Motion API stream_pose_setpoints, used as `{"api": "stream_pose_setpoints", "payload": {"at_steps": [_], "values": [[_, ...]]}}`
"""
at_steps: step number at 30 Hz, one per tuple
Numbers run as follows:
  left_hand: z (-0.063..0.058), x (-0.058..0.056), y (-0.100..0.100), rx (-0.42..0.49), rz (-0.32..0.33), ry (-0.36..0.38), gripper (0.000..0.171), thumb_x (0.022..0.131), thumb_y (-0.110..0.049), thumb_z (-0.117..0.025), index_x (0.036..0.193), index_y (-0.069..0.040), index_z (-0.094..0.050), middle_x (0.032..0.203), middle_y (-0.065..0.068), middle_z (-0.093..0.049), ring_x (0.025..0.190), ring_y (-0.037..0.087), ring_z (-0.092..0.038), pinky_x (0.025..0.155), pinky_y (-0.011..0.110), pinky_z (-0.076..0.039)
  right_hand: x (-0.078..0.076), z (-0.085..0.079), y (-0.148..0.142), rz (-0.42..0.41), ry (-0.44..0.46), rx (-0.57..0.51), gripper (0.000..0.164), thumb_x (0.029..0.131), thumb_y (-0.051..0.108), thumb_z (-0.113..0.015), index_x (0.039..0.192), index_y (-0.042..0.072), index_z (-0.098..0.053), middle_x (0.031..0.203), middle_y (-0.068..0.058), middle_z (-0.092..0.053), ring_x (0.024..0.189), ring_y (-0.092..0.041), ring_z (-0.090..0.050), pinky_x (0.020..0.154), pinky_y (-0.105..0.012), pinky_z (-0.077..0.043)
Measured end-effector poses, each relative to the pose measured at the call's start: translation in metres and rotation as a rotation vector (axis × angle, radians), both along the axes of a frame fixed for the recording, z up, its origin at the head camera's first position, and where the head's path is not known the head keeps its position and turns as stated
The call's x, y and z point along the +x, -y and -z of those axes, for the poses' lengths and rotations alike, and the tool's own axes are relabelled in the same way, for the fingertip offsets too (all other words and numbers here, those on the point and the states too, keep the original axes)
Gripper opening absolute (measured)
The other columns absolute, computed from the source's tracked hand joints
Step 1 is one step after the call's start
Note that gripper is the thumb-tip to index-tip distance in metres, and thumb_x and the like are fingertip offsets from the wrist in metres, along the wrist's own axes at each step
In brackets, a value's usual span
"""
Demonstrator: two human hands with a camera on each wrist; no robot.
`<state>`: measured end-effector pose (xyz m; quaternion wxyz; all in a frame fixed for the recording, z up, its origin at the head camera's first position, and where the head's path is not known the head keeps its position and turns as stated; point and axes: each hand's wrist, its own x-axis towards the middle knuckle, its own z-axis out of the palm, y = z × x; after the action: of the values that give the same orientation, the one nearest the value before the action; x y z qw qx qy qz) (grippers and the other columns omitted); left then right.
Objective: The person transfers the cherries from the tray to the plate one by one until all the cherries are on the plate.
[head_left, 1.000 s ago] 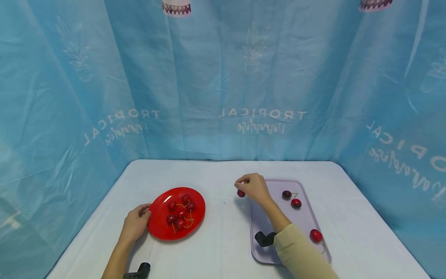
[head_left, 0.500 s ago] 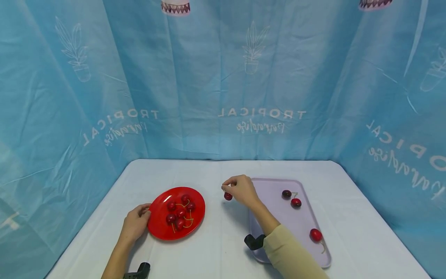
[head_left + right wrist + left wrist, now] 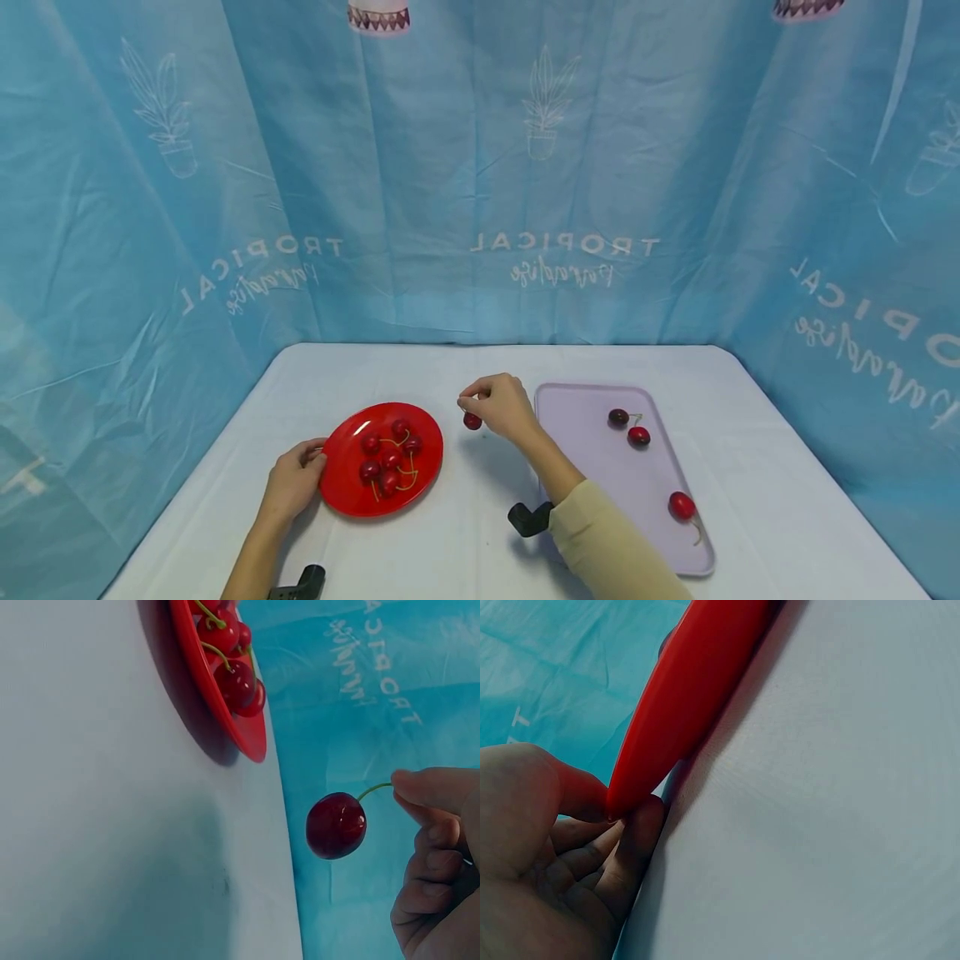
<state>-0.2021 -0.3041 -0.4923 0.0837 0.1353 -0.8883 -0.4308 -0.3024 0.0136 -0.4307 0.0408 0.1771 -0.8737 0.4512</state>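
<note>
A dark red cherry (image 3: 336, 826) hangs by its green stem from the thumb and fingertip of my right hand (image 3: 501, 407), above the table just right of the plate. My left hand (image 3: 292, 478) pinches the left rim of the red plate (image 3: 341, 492); in the left wrist view the thumb lies on one side of the rim and fingers on the other. Several cherries (image 3: 391, 458) with stems lie on the plate. To the right, the lilac tray (image 3: 585, 467) bears a dark cherry (image 3: 618, 418), a red cherry (image 3: 639, 437) and another cherry (image 3: 682, 506) near its right edge.
The plate and tray stand apart on a white table (image 3: 465, 533). A blue printed curtain (image 3: 480, 167) hangs behind and along both sides. Each wrist wears a black camera mount, such as the right mount (image 3: 530, 519).
My right hand has moved left from the tray's left edge toward the plate, carrying the cherry by its stem. The left hand and the plate have stayed in place.
</note>
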Motion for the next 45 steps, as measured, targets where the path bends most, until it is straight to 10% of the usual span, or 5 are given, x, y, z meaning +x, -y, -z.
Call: {"api": "stream_pose_setpoints", "payload": {"at_steps": [45], "values": [[-0.002, 0.0, -0.003, -0.003, -0.009, -0.011, 0.038, 0.097, -0.011, -0.047, 0.13, 0.007, -0.051, 0.119, 0.026, -0.058, 0.106, 0.038, -0.056, 0.089, 0.049, -0.05, 0.028, 0.031, 0.074, -0.158, 0.133, -0.049, 0.005, 0.084, 0.023, -0.075, 0.085, 0.019, -0.078, 0.07, 0.013, -0.063, 0.072, -0.012, -0.053, 0.054, -0.023, -0.05]]}}
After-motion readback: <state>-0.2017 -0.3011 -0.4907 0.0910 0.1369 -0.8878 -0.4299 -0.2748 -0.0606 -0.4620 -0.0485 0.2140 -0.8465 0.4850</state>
